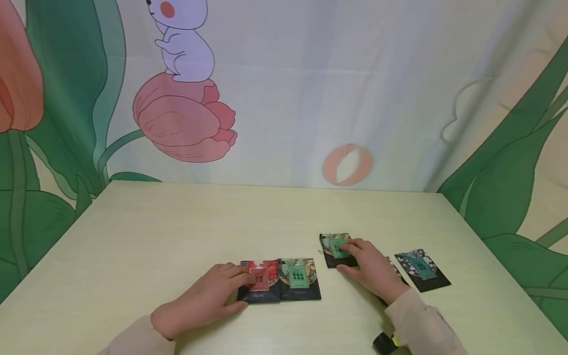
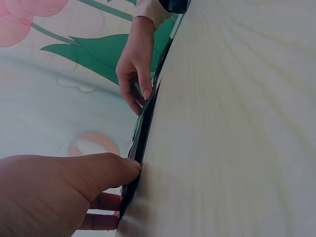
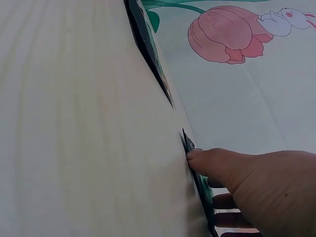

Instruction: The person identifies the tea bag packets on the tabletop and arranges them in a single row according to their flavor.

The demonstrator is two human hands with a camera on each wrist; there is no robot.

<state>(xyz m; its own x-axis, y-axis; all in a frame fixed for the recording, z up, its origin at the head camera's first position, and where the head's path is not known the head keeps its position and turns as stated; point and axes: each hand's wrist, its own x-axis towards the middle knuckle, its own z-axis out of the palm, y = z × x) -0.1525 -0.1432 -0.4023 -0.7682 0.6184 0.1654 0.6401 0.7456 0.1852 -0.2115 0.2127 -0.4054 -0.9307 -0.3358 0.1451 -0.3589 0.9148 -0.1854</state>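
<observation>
Two flat dark sachets lie edge to edge on the table, a red-labelled sachet and a green-labelled sachet. My left hand rests at the left of the red one, fingertips on its face, thumb by its near-left corner. Farther back and to the right, my right hand holds another green-labelled sachet. Its fingers lie over the label and its thumb is at the near edge. The right wrist view shows that thumb against the edge of this sachet.
A blue-labelled sachet with a white-dotted pattern lies right of my right hand. Another patterned sachet is mostly hidden under that hand. A black object with a bit of yellow sits by the right sleeve. A printed curtain hangs behind the table.
</observation>
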